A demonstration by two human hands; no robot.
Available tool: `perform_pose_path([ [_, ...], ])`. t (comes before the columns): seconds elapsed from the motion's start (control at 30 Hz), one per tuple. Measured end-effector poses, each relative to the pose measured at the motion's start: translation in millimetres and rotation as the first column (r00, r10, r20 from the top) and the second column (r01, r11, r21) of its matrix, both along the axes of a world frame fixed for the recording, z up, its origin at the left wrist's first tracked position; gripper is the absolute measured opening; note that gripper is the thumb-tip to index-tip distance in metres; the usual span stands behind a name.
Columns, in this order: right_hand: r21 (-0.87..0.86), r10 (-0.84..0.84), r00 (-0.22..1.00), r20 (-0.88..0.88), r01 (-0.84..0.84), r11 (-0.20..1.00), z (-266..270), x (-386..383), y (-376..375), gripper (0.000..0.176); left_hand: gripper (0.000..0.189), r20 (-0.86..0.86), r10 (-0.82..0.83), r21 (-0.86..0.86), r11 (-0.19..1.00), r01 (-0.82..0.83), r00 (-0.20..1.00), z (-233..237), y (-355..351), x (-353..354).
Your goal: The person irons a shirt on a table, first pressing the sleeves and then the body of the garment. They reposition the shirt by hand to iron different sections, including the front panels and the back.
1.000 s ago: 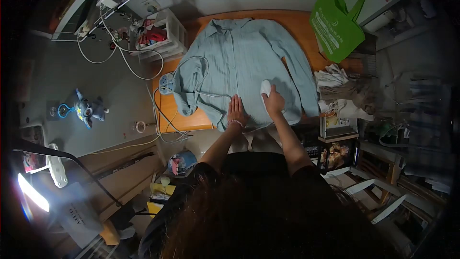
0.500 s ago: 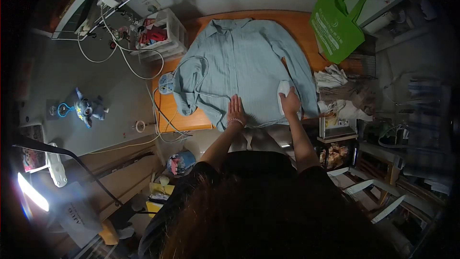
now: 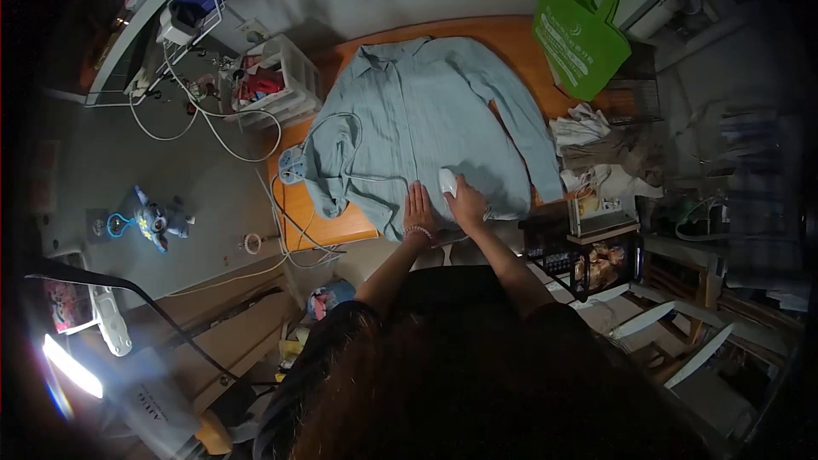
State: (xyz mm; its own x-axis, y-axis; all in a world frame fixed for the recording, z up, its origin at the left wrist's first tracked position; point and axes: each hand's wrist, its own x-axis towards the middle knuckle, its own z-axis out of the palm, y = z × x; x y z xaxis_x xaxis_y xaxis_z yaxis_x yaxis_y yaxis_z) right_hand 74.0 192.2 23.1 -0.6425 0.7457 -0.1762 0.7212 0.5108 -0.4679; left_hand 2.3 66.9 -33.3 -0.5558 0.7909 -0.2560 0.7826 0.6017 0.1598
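Observation:
A light blue button-up shirt point(image 3: 443, 119) lies spread on the orange-brown table, collar at the far side. My left hand point(image 3: 418, 209) rests flat on its lower front, fingers stretched out together, a beaded bracelet at the wrist. My right hand point(image 3: 466, 204) grips a small white handheld iron point(image 3: 448, 181) on the fabric, just right of the left hand. The iron's underside is hidden. A pale cord point(image 3: 375, 178) crosses the shirt's left part toward my left hand. Beside the left sleeve sits a blue power strip point(image 3: 292, 166).
A white plastic drawer box point(image 3: 294, 77) with small items stands at the table's back left. To the right are a green tote bag point(image 3: 584, 34) and crumpled cloths point(image 3: 584, 125). Cables hang at the left edge; a bright lamp point(image 3: 73, 366) glows lower left.
My right hand has slid the iron leftward across the shirt, from near the right side to beside my left hand. The left hand stays flat on the fabric. The view has turned slightly.

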Motion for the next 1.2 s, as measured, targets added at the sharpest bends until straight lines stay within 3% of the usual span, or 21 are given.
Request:
perform_pose_path([
  [0.07,-0.011,0.011,1.000,-0.004,-0.011,1.000,-1.6,5.3,3.2,0.044,0.089,-0.023,-0.020,-0.024,1.000,0.019,1.000,1.2,-1.4,4.3],
  [0.13,0.072,-0.003,0.999,-0.052,0.007,0.997,-2.2,7.8,8.8,0.044,0.090,0.066,-0.018,-0.018,1.000,0.020,0.998,16.9,-0.4,2.5],
  [0.37,0.048,-0.099,0.995,0.027,0.097,0.994,6.9,28.7,38.9,0.052,0.091,-0.008,-0.036,-0.056,0.998,0.036,0.999,5.8,-0.2,0.6],
  [0.43,0.075,-0.186,0.981,0.055,0.182,0.980,8.4,34.8,45.0,0.056,0.086,0.050,-0.023,-0.002,1.000,0.023,0.998,10.3,-1.5,1.2],
  [0.53,0.054,-0.210,0.974,0.091,0.206,0.977,7.8,42.2,59.0,0.058,0.087,-0.019,-0.030,-0.059,0.998,0.029,0.999,7.6,1.3,1.1],
  [0.63,0.074,-0.262,0.962,0.075,0.257,0.964,9.5,48.5,67.9,0.056,0.084,0.051,-0.004,-0.007,1.000,0.004,0.999,6.8,-0.3,1.1],
  [0.83,0.050,-0.300,0.950,0.086,0.297,0.954,6.5,48.8,81.6,0.053,0.073,0.006,0.017,-0.020,1.000,-0.017,1.000,-10.5,0.9,1.3],
  [0.97,0.072,-0.286,0.958,0.018,0.284,0.956,12.0,34.3,57.6,0.051,0.071,-0.019,0.026,0.041,0.999,-0.025,0.999,-10.5,-1.2,1.7],
  [1.03,-0.001,-0.236,0.971,-0.034,0.236,0.972,20.5,22.8,36.1,0.048,0.072,-0.037,-0.036,0.005,0.999,0.036,0.999,-9.4,-5.9,7.9],
  [1.13,-0.074,-0.133,0.989,0.068,0.137,0.988,21.1,1.6,10.8,0.047,0.071,-0.050,0.011,0.048,0.999,-0.009,0.999,-15.6,-9.0,14.5],
  [1.2,-0.069,-0.112,0.993,0.031,0.114,0.991,16.0,-7.0,-3.6,0.047,0.071,-0.029,0.023,0.035,0.999,-0.022,0.999,-13.9,-9.2,13.3],
])
